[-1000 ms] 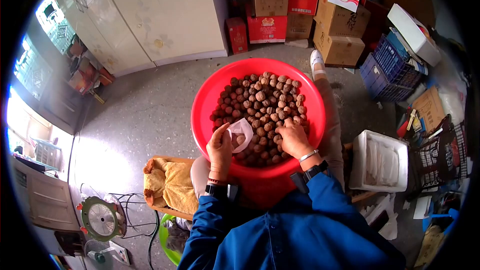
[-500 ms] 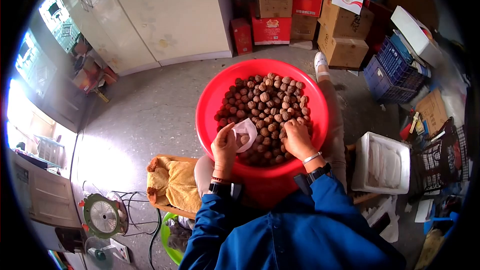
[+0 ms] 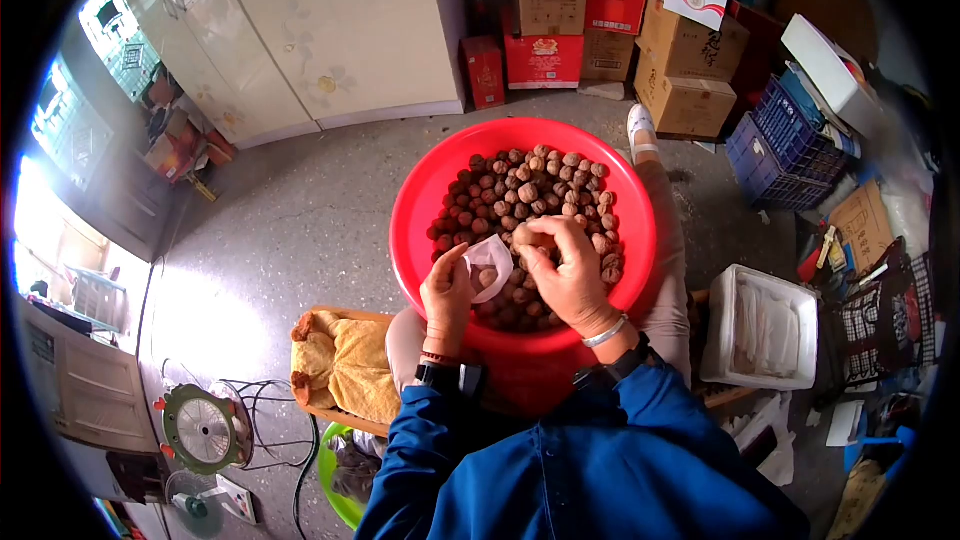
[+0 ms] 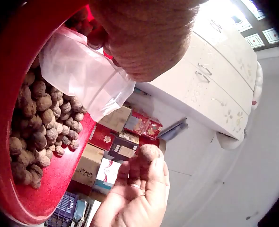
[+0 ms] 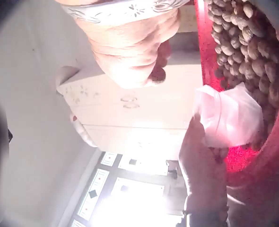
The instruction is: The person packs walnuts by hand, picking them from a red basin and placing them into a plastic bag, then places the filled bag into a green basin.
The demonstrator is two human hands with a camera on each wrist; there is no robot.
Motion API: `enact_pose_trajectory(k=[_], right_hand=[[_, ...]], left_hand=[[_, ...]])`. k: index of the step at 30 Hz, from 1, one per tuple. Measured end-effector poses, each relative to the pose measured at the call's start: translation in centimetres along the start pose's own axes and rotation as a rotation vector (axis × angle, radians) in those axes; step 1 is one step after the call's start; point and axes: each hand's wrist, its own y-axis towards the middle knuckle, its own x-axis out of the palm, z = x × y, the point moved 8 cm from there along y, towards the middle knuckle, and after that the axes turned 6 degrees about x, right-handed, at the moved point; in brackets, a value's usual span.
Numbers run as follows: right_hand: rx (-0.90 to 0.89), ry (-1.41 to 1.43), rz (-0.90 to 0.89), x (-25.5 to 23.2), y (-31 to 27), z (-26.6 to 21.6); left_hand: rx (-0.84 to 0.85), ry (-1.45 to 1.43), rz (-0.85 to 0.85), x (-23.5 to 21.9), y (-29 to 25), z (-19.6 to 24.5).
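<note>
My left hand point(image 3: 447, 302) pinches the rim of a thin white bag point(image 3: 488, 269), which has a few walnuts inside. Between thumb and fingertips my right hand point(image 3: 572, 278) holds one walnut point(image 3: 524, 236), just right of the bag's mouth and above the heap. The left wrist view shows that walnut point(image 4: 149, 152) at the fingertips of the right hand point(image 4: 138, 194). Many loose walnuts point(image 3: 535, 180) lie in a big red basin point(image 3: 420, 202). The bag point(image 5: 234, 116) hangs from the left hand point(image 5: 203, 165) in the right wrist view.
A white foam box point(image 3: 718, 350) stands right of the legs. Cardboard boxes point(image 3: 697, 105) and blue crates point(image 3: 770, 155) are stacked beyond the basin. At the left are a yellow cloth point(image 3: 360, 370) on a stool and a fan point(image 3: 203, 428).
My right hand has come up out of the heap and moved left toward the bag, with a walnut now visible in its fingertips. The left hand still holds the bag.
</note>
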Motion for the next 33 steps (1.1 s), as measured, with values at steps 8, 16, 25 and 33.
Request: enact_pose_trajectory(k=[8, 16, 25, 33], right_hand=[[0.251, -0.354, -0.21, -0.5, -1.5, 8.4], [0.186, -0.703, -0.353, -2.9, -3.2, 14.6], [0.258, -0.852, -0.505, -1.3, -4.6, 15.9], [0.142, -0.909, -0.427, -0.8, -5.0, 17.1]], left_hand=[[-0.037, -0.111, 0.002, 0.0, -0.2, -0.9], [-0.006, -0.037, -0.022, 0.1, 0.1, 0.6], [-0.014, -0.034, -0.043, 0.3, 0.1, 0.4], [0.005, -0.034, -0.047, 0.4, 0.1, 0.0]])
